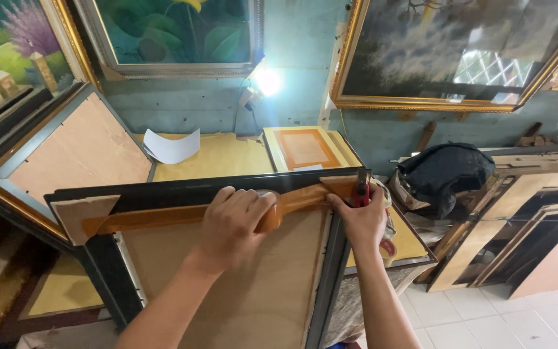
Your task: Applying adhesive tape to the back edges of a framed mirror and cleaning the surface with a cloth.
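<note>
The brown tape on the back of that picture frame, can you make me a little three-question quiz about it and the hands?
1. True or false: the left hand presses on the strip of brown sticky tape.
2. Which hand holds the red-handled tool at the corner of the dark picture frame?
3. What covers the frame's back: A glass, B brown backing board, C cloth?

Key: 1 true. 2 the right hand. 3 B.

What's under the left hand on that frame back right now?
The left hand presses brown tape along the dark frame and backing board. The tape beneath its palm is hidden.
</note>
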